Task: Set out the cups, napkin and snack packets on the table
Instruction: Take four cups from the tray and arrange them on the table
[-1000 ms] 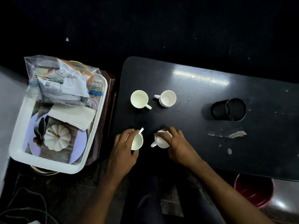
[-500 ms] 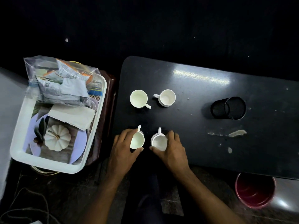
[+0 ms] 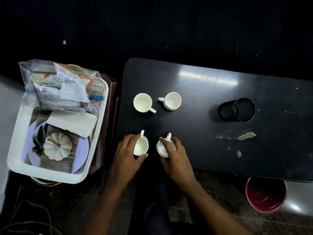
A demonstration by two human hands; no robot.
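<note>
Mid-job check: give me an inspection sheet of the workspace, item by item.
Surface: glossy black table, chipped patches near its front edge.
Job's things: four white ceramic cups, two far, two near; folded white napkin and clear bag of snack packets lie in the white plastic tub.
Clutter: black mesh pen holder on its side; white pumpkin in the tub.
Grippers: left hand and right hand each grip a near cup.
Cables: cord on floor.
Surroundings: red bucket, dark floor.
</note>
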